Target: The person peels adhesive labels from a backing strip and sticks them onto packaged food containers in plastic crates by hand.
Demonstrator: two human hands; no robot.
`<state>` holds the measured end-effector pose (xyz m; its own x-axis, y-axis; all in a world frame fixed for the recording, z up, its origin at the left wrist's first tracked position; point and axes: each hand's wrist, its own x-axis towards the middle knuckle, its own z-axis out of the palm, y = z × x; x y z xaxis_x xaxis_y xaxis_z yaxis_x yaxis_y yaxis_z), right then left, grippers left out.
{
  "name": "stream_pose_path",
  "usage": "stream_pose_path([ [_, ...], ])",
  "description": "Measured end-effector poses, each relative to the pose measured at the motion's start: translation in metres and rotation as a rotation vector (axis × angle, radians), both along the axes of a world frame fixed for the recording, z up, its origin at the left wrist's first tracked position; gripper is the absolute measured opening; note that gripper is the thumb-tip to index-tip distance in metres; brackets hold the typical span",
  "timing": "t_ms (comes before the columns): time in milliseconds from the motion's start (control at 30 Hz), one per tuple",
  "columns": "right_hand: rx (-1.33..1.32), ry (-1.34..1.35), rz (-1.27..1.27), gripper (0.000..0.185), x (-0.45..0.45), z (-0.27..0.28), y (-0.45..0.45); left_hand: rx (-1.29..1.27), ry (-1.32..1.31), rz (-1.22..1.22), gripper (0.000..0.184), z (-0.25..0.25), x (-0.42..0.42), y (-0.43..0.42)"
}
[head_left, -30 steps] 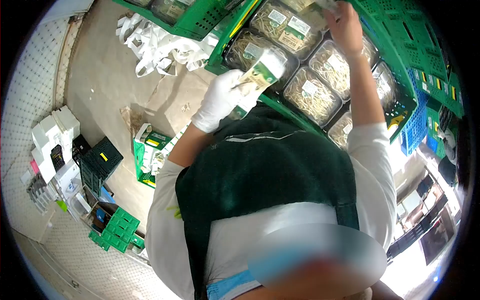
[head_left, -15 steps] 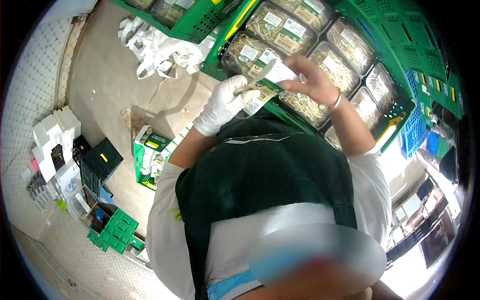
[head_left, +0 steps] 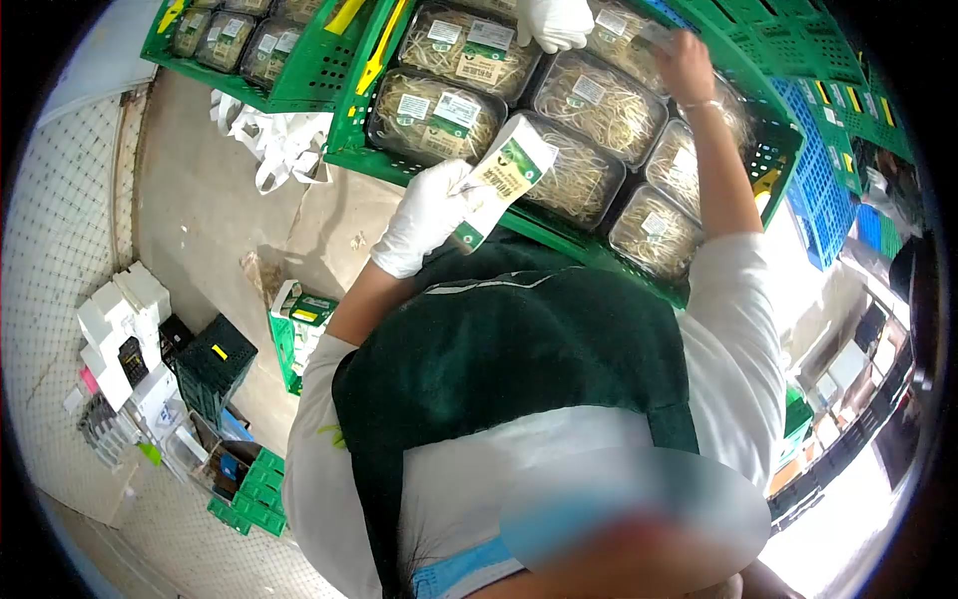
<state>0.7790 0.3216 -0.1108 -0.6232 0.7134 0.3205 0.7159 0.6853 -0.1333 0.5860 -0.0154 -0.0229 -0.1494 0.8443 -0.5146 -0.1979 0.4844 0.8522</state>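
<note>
My left hand (head_left: 424, 215), in a white glove, is closed round a stack of printed green-and-beige labels (head_left: 507, 175) beside the crate's near edge. My right hand (head_left: 687, 68), bare, reaches over the far right part of the green crate (head_left: 567, 232). Its fingers pinch a pale, blurred label (head_left: 656, 38) above a clear-lidded tray of sprouts (head_left: 616, 45). Other sprout trays fill the crate in rows. Labels lie across the left trays (head_left: 436, 115), while the near middle tray (head_left: 574, 175) shows only sprouts under its lid.
A co-worker's white-gloved hand (head_left: 555, 24) touches the trays near the top. Another green crate (head_left: 299, 80) stands at the upper left, with white strips (head_left: 274, 150) on the floor below it. Blue crates (head_left: 820, 215) stand at the right.
My right hand has moved from the label stack up and right over the far trays. The crates appear shifted left in view. A co-worker's gloved hand has come in at the top.
</note>
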Motion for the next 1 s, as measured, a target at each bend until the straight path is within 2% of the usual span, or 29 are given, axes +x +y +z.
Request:
stream_pose_path([
  [33,0.026,-0.142,-0.060,0.040,0.000,-0.019,0.003,-0.003,0.004,0.006,0.012,0.000,0.000,-0.002],
  [100,0.050,-0.168,-0.081,0.046,-0.001,-0.033,-0.002,-0.009,0.030,-0.048,0.012,0.001,-0.001,-0.007],
  [167,0.159,-0.171,-0.241,0.060,-0.003,-0.019,-0.019,0.007,0.010,-0.054,0.013,0.004,0.001,-0.011],
  [233,0.268,-0.205,-0.273,0.063,-0.005,0.003,-0.042,0.129,-0.058,0.037,0.016,0.007,0.008,-0.007],
  [300,-0.533,0.158,-0.096,0.053,0.000,0.013,-0.064,0.158,-0.070,0.068,0.019,0.009,0.017,-0.003],
  [367,-1.377,0.608,0.370,0.045,-0.007,0.070,-0.134,0.240,-0.089,0.089,0.019,0.007,0.023,-0.001],
  [400,-1.274,0.507,0.452,0.038,-0.008,0.087,-0.154,0.131,0.043,-0.071,0.021,0.007,0.016,-0.001],
  [433,-1.168,0.404,0.530,0.030,-0.008,0.097,-0.167,0.135,0.043,-0.074,0.021,0.009,0.012,0.004],
  [500,-1.114,0.319,0.439,0.023,-0.005,0.098,-0.179,0.153,0.448,-0.353,0.027,0.014,0.010,0.010],
  [533,-1.107,0.328,0.448,0.020,-0.004,0.094,-0.186,0.418,0.452,-0.072,0.026,0.011,0.028,0.015],
  [567,-1.010,0.397,0.515,0.019,-0.005,0.096,-0.195,0.365,0.340,-0.025,0.024,0.010,0.035,0.017],
  [600,-0.990,0.433,0.446,0.018,-0.003,0.097,-0.206,0.313,0.231,0.028,0.023,0.009,0.041,0.020],
  [633,-0.968,0.468,0.376,0.018,-0.001,0.097,-0.213,0.176,0.287,-0.059,0.025,0.017,0.040,0.021],
  [667,-0.906,0.457,0.342,0.016,0.003,0.101,-0.211,0.174,0.284,-0.061,0.025,0.018,0.042,0.020],
  [700,-0.798,0.490,0.349,0.014,0.009,0.086,-0.201,0.154,0.401,-0.128,0.022,0.018,0.043,0.019],
  [767,-0.481,0.369,0.082,0.012,0.017,0.088,-0.156,0.140,0.535,-0.223,0.018,0.014,0.043,0.014],
  [833,-0.290,0.311,0.143,0.022,0.032,0.072,-0.099,0.212,0.196,-0.032,0.018,0.005,0.040,-0.002],
  [867,-0.278,0.219,0.208,0.028,0.037,0.053,-0.088,0.176,0.226,-0.024,0.017,0.002,0.033,-0.009],
  [900,-0.384,0.017,0.150,0.032,0.036,0.024,-0.083,0.139,0.254,-0.019,0.016,0.001,0.026,-0.015],
  [967,-0.121,-0.134,0.125,0.037,0.030,-0.007,-0.103,0.051,0.048,0.073,0.015,-0.002,0.023,-0.023],
  [1000,-0.092,-0.298,0.109,0.043,0.030,-0.016,-0.106,0.049,0.044,0.079,0.015,-0.002,0.023,-0.027],
])
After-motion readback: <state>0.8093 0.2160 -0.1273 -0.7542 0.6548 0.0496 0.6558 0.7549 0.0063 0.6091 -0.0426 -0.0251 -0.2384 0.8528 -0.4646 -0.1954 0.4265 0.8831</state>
